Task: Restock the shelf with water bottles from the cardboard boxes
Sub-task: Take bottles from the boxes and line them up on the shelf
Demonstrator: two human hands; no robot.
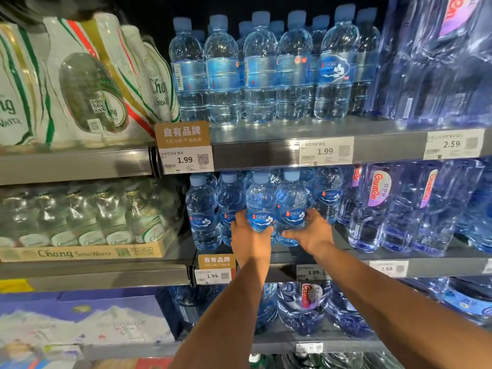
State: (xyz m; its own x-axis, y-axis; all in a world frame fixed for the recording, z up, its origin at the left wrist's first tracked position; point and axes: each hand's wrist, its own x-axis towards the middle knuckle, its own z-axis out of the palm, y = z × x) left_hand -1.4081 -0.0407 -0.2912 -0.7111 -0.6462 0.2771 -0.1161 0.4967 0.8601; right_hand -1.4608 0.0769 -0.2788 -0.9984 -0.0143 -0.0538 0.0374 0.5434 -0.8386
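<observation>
We face grey store shelving with a dark back panel, its front rails carrying white price tags and tan brand signs. At left we see Chang soda water packs. At right we see shrink-wrapped Ganten packs.

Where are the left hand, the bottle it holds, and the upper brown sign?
left hand [249,237], head view, back of the hand.
bottle [262,218], head view, its blue label.
upper brown sign [182,134], head view, centre of its face.
</observation>
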